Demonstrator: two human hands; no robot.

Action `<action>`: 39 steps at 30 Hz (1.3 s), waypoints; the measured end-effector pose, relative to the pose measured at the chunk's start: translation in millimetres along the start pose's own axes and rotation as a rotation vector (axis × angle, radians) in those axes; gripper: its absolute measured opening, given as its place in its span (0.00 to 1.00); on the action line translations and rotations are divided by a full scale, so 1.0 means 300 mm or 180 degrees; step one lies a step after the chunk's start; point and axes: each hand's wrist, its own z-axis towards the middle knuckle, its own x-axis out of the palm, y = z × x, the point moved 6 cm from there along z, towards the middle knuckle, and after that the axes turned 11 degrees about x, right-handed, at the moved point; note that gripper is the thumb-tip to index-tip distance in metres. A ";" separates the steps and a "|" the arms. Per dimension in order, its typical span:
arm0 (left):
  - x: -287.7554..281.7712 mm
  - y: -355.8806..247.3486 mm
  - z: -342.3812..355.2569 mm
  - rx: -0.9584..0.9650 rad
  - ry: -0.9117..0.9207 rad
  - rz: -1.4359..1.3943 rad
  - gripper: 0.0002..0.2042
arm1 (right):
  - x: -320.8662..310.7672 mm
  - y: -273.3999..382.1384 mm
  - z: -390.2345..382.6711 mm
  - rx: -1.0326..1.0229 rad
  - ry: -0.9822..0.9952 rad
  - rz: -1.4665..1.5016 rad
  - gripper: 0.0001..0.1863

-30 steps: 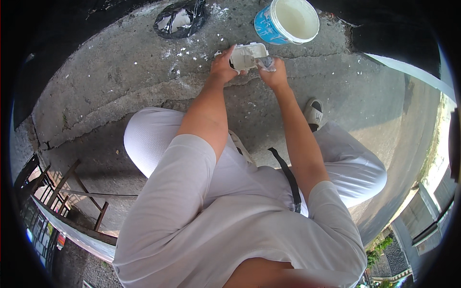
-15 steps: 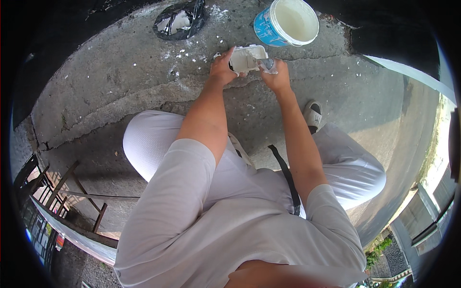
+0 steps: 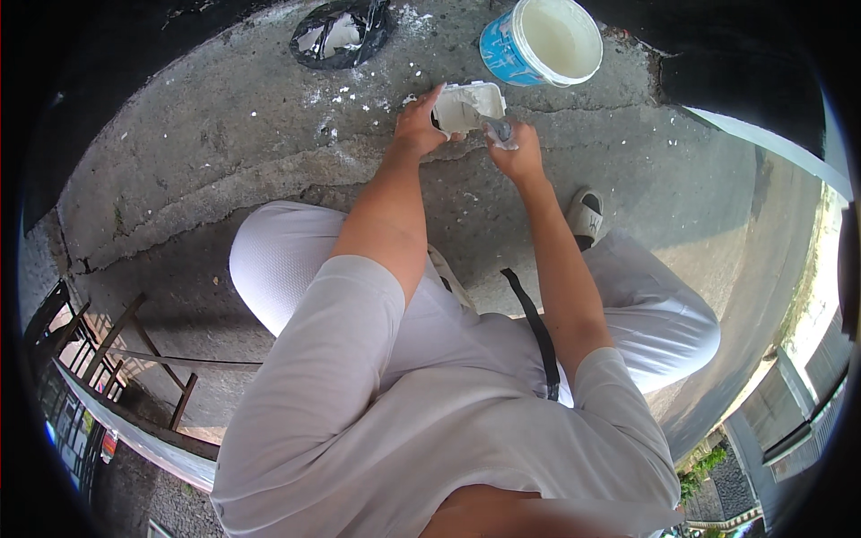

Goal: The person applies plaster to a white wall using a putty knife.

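My left hand (image 3: 419, 124) is closed around the left side of a small white rectangular tub (image 3: 456, 93), tilted a little, with whitish paste smeared inside. In my right hand (image 3: 518, 154) is a putty knife (image 3: 499, 132), its grey, paste-smeared part showing beyond the fingers. The blade reaches over the tub's right side into the paste; its tip is hard to make out. Both hands are held out in front of me, above the concrete ground.
A blue and white bucket (image 3: 508, 52) with whitish stuff inside stands beyond my right hand. Farther left lies a black plastic bag (image 3: 357, 47) holding white material. White specks dot the cracked concrete (image 3: 224, 134). A dark metal frame (image 3: 186, 401) is at the lower left.
The putty knife has shifted slightly toward me and toward the tub's right edge. My left hand keeps its hold on the tub; the whole view has moved slightly.
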 end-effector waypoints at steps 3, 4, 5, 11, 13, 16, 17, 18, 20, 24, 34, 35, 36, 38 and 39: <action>-0.001 -0.004 -0.006 -0.0060 0.0063 -0.0081 0.58 | -0.002 0.003 0.002 -0.0030 -0.0041 -0.0017 0.11; 0.006 -0.008 -0.011 -0.0142 0.0151 -0.0146 0.57 | -0.017 0.001 0.000 -0.0081 -0.0161 0.0147 0.11; 0.003 -0.015 -0.005 -0.0143 0.0152 -0.0150 0.57 | -0.018 -0.008 0.006 -0.0080 -0.0159 0.0143 0.11; -0.008 -0.022 -0.008 -0.0041 0.0108 -0.0022 0.58 | -0.018 0.000 0.029 0.0120 0.0063 0.0050 0.12; -0.008 -0.025 0.001 -0.0004 0.0085 -0.0021 0.58 | -0.004 0.001 0.038 0.0049 0.0370 -0.0355 0.12; -0.006 -0.012 -0.008 -0.0046 0.0073 0.0044 0.58 | -0.025 0.038 0.038 -0.0134 0.0167 -0.0175 0.12; -0.005 -0.011 -0.004 -0.0050 0.0071 0.0043 0.58 | -0.024 0.030 0.042 -0.0137 0.0170 -0.0176 0.12; -0.006 -0.012 0.002 -0.0038 0.0054 0.0029 0.58 | -0.012 0.027 0.048 -0.0205 0.0292 -0.0295 0.12; -0.009 -0.019 0.003 -0.0019 0.0047 0.0013 0.58 | 0.001 0.025 0.047 -0.0262 0.0408 -0.0416 0.12; 0.006 -0.033 0.002 -0.0022 0.0132 0.0022 0.58 | -0.016 -0.009 0.054 -0.0327 0.0224 -0.0236 0.11; 0.015 -0.006 0.003 -0.0008 0.0123 0.0072 0.58 | -0.031 0.000 0.042 -0.0002 0.0140 -0.0128 0.11; 0.015 -0.006 0.007 -0.0007 0.0124 0.0069 0.58 | -0.033 -0.010 0.049 -0.0001 0.0140 -0.0131 0.11; 0.012 -0.006 0.014 0.0009 0.0105 0.0015 0.58 | -0.024 -0.007 0.059 -0.0189 0.0311 -0.0219 0.11; 0.009 -0.011 0.014 0.0025 0.0100 -0.0041 0.58 | -0.016 0.004 0.057 -0.0363 0.0484 -0.0306 0.11; 0.011 -0.011 0.011 -0.0016 0.0142 0.0008 0.59 | -0.029 -0.001 0.063 -0.0238 0.0342 -0.0189 0.11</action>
